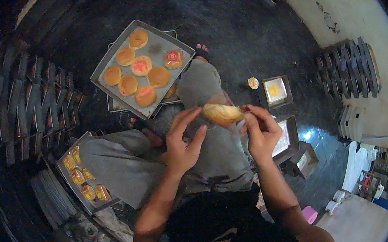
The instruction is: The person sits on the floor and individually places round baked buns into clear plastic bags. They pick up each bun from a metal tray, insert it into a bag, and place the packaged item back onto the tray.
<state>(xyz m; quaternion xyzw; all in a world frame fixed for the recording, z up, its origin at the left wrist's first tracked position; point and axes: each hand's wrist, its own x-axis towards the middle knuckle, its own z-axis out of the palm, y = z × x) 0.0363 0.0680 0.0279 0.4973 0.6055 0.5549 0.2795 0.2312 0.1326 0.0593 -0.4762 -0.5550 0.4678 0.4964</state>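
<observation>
A golden bun (pixel 223 113), in what looks like a clear plastic bag, hangs between my two hands above my right thigh. Fingertips and thumb of my right hand (pixel 262 128) pinch the bag at the bun's right end. At the bun's left end, my left hand (pixel 186 139) has its thumb and fingers apart and holds nothing. Ahead, a metal tray (pixel 99 65) carries several round unwrapped buns (pixel 158 77), some with pink tops, and one wrapped bun (pixel 173 59) with a red print.
Left of my leg, another tray (pixel 78 195) bears several wrapped buns (pixel 88 192). Stacked trays rise at far left (pixel 31 108) and right (pixel 348 69). Boxes (pixel 288 92) with pale contents stand right of my leg, near a small round tub (pixel 253 83). A pink object (pixel 309 214) lies lower right.
</observation>
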